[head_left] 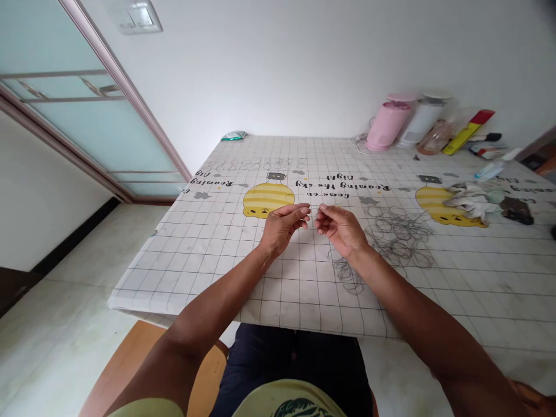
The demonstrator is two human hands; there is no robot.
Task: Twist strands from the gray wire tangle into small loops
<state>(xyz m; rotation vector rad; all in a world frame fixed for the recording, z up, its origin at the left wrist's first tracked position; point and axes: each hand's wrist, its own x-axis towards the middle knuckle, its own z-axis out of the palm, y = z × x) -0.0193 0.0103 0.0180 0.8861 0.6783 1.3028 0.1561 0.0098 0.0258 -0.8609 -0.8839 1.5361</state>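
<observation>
While left grip (pixel 282 227) and right grip (pixel 341 230) sit narrow, thin dark loops (pixel 397 237) lie tangled.

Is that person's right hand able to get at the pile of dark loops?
Probably yes. The right hand sits just beside the dark loops, and only the gridded tablecloth lies between them, with nothing standing in the way.

That table cover (pixel 347 289) looked like wipe-clean vinyl, smooth with a faint sheen, and the thin dark loops (pixel 395 237) lying on it could've been wire or elastic, too fine to tell. The pink tub (pixel 388 126) was glossy plastic, the crumpled rag (pixel 475 201) soft matt cloth, the chair seat (pixel 130 370) smooth wood, and the door panel (pixel 87 127) frosted glass in a metal frame (pixel 135 104).
</observation>
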